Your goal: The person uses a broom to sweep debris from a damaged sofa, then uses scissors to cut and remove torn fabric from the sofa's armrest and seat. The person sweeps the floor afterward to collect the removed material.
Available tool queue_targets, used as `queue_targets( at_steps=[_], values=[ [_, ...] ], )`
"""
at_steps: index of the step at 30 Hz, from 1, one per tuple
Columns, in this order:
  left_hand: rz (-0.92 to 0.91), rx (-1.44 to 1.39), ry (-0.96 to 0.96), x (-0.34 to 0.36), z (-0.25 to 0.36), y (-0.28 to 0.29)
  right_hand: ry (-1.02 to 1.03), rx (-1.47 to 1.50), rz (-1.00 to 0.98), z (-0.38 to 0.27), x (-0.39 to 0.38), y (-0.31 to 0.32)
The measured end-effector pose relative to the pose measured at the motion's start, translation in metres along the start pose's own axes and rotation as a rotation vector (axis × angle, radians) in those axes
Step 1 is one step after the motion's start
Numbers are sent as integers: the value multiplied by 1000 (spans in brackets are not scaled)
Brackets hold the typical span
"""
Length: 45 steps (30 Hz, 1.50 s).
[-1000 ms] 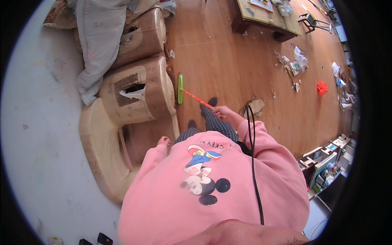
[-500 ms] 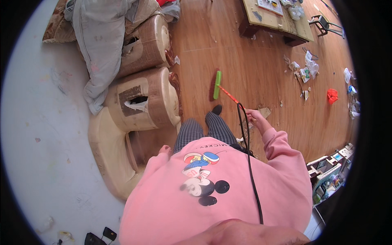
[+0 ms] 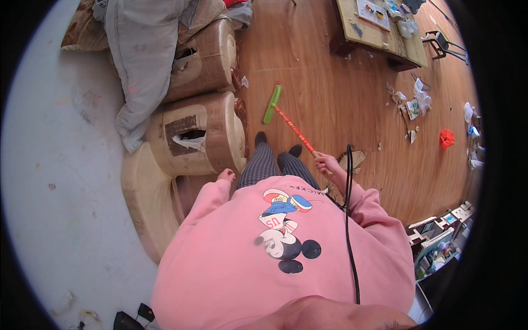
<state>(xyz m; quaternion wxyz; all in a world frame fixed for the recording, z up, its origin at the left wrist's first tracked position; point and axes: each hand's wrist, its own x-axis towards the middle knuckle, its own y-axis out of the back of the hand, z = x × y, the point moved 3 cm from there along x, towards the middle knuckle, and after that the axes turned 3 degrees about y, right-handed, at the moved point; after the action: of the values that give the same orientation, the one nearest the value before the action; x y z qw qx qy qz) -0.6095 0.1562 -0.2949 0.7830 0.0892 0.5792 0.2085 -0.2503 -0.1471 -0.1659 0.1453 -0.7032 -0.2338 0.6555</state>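
Observation:
My right hand (image 3: 328,164) is closed round the lower end of a red-orange broom handle. The broom (image 3: 294,128) slants away to the upper left, its green head (image 3: 272,104) over the wooden floor ahead of my feet; the bristles are mostly hidden under the head. Beside my left thigh hangs my left hand (image 3: 226,175), empty, its fingers loosely curled but not closed, near the front of the worn beige-brown sofa (image 3: 224,129). A black cable (image 3: 351,242) runs down over my pink sweatshirt and past my right forearm.
Grey trousers (image 3: 140,55) lie over the sofa on the left. A low wooden table (image 3: 352,47) stands ahead on the right, a small dark stool (image 3: 438,44) beyond it. Scraps and plastic bags (image 3: 422,99), a red bag (image 3: 446,138) and cardboard pieces (image 3: 356,159) litter the floor. A cluttered shelf (image 3: 440,245) stands at right.
The broom head has shifted left and slightly away, with more of the handle showing. My right hand has moved left and nearer; my left hand has risen forward. A second shoe now shows.

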Motion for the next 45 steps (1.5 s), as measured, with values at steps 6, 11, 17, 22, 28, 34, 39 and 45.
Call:
queue_targets(
  at_steps=[6,11,17,22,28,34,39,45],
  values=[
    [38,-137,-53,-18,-9,7,-95,19,-39,31,82,-15],
    [-7,104,45,-54,-34,3,-21,-160,110,24,103,-4],
    [19,-50,136,-64,-44,-2,86,-358,129,13,60,-18],
    [9,-136,136,-53,-39,-9,16,-220,16,15,69,-29],
    [24,-78,5,-43,-30,-7,17,-270,88,13,118,-27],
    [67,-169,46,-42,-42,-3,59,-234,155,6,87,-32],
    [20,-63,164,-47,-50,-12,8,-83,36,5,76,-45],
    [-2,188,-7,-42,-40,-8,-71,46,49,-2,115,-45]
  ],
)
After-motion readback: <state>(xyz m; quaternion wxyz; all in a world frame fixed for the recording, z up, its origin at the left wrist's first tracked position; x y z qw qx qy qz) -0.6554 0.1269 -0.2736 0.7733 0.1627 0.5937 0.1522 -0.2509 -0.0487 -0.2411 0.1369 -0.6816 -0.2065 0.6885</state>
